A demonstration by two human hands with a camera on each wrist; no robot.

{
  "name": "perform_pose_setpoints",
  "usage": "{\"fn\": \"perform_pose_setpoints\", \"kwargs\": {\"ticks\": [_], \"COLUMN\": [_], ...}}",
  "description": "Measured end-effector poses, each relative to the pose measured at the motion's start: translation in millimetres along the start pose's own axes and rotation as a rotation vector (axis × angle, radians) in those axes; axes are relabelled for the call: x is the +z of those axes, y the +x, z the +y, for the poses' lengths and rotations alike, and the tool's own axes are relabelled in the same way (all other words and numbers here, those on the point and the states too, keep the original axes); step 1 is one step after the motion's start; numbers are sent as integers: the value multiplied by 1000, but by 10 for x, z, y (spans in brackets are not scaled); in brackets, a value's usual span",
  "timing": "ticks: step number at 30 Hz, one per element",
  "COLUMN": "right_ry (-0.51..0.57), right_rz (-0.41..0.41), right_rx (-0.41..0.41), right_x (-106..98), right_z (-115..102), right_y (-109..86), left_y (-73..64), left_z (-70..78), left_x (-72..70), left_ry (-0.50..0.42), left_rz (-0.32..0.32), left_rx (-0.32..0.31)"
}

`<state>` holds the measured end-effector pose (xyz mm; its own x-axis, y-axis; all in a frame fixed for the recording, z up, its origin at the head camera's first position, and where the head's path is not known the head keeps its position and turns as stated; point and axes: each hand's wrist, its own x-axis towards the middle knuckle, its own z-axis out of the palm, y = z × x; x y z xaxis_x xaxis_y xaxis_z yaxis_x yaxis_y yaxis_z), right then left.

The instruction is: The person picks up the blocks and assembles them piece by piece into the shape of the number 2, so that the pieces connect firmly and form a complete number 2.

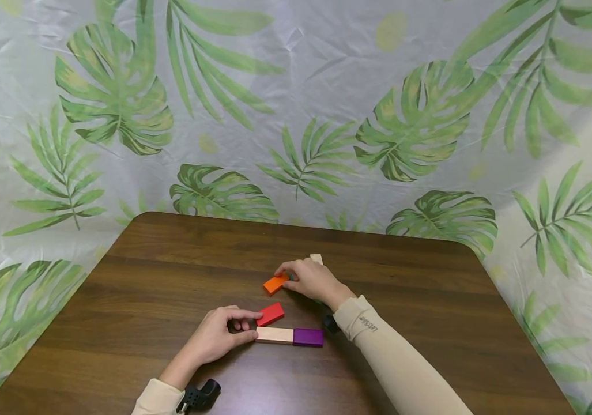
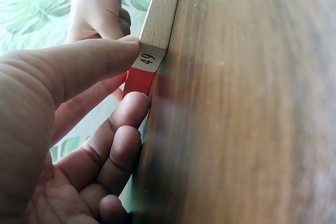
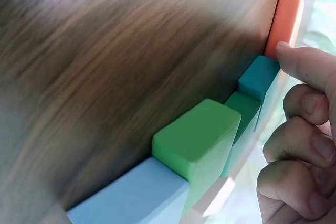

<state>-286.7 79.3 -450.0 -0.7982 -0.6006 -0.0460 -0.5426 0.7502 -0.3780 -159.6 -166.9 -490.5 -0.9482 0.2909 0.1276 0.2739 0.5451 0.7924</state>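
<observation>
My left hand rests on the table, its index fingertip on a red block. Its thumb presses against the end of a plain wooden block, marked 49 in the left wrist view. A purple block sits end to end with the wooden one. Farther back, my right hand pinches an orange block between thumb and index finger. The right wrist view shows a teal block right by the orange one, then a dark green block, a light green block and a light blue block.
A pale block shows just behind the right hand, which mostly hides the green and blue blocks from the head view. Everything lies on a brown wooden table. A leaf-patterned curtain hangs behind its far edge.
</observation>
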Motion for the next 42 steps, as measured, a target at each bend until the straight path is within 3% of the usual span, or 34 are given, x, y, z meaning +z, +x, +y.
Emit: {"fn": "perform_pose_setpoints", "kwargs": {"ticks": [11,42], "right_ry": [14,17], "right_rz": [-1,-22], "right_rx": [76,69], "right_x": [-51,-101], "right_z": [98,152], "right_y": [-112,-423], "left_y": [2,-2], "left_z": [-5,12], "left_x": [-10,-9], "left_ry": [-5,19], "left_rz": [-11,-8], "left_rx": [-5,-3]}}
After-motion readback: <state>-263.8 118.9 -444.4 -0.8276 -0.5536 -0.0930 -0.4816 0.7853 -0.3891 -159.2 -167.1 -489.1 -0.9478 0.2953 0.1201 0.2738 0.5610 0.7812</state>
